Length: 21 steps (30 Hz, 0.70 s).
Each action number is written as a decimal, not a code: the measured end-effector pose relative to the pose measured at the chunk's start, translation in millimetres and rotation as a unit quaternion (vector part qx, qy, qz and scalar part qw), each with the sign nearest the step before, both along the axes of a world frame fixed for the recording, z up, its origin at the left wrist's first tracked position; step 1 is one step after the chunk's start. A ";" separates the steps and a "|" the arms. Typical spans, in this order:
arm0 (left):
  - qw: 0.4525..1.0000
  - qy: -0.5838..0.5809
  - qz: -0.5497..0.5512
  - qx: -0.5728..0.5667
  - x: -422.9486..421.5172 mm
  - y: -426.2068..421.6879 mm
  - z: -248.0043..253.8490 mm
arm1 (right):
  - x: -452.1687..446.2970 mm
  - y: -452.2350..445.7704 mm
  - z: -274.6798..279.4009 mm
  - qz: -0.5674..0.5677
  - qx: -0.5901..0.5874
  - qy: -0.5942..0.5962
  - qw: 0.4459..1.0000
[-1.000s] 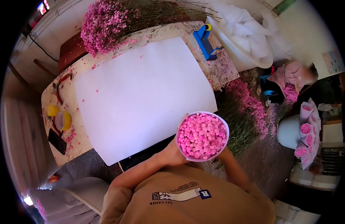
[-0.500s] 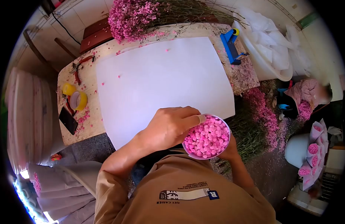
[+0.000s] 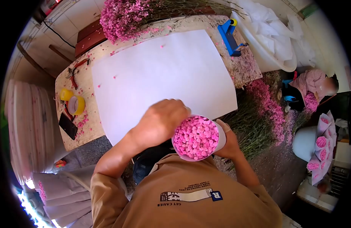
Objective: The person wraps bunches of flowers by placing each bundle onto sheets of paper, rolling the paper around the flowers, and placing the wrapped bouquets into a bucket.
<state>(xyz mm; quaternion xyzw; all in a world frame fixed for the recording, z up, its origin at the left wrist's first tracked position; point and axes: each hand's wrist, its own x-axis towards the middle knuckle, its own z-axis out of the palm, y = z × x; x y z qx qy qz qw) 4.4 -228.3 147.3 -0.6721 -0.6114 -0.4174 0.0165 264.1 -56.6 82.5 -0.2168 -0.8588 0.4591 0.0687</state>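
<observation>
A bouquet of small pink flowers [image 3: 196, 137], wrapped in a pale paper cone [image 3: 221, 136], is held in front of my body with its round top facing me. My right hand [image 3: 229, 143] is closed around the cone's right side, thumb lying along the paper. At the upper left rim is my left hand [image 3: 163, 121], slightly blurred, with its fingers curled in. Its fingertips are at or close to the paper edge, and what they pinch, if anything, is hidden. Beyond both hands, a large white paper sheet [image 3: 160, 72] lies on the worktable [image 3: 86, 131].
On the table are a blue tape dispenser [image 3: 229, 38], yellow tape rolls [image 3: 76, 105], red-handled pruners [image 3: 74, 78] and a phone [image 3: 68, 126]. Loose flower stems [image 3: 126, 19] lie at the back. Right, a person [image 3: 312, 85] sits beyond floor flowers [image 3: 264, 106]; wrapped bouquets [image 3: 321, 142] stand nearby.
The bouquet has shifted left and tilted, showing more of the cone's right side. My left hand has moved up and left along with it. The whole view has shifted slightly.
</observation>
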 end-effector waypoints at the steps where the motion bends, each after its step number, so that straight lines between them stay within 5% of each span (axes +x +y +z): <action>1: 0.997 -0.070 0.031 -0.024 -9.5 -9.1 -9.1 | 1.2 0.2 -2.5 0.003 0.020 0.013 1.000; 2: 0.978 -0.158 0.125 -0.058 -15.2 -15.1 -7.5 | 1.9 0.4 -3.9 0.003 0.030 0.019 0.999; 5: 0.955 -0.074 0.262 -0.121 -36.2 -26.3 4.6 | -0.6 2.2 -6.8 0.003 0.017 0.033 0.999; 15: 0.992 -0.102 0.022 -0.071 47.7 -20.1 40.4 | -6.6 2.0 -17.0 0.020 0.052 0.043 0.998; 21: 0.985 -0.153 -0.008 -0.079 40.8 -19.4 26.4 | -3.4 1.2 -19.7 0.006 0.065 0.010 0.998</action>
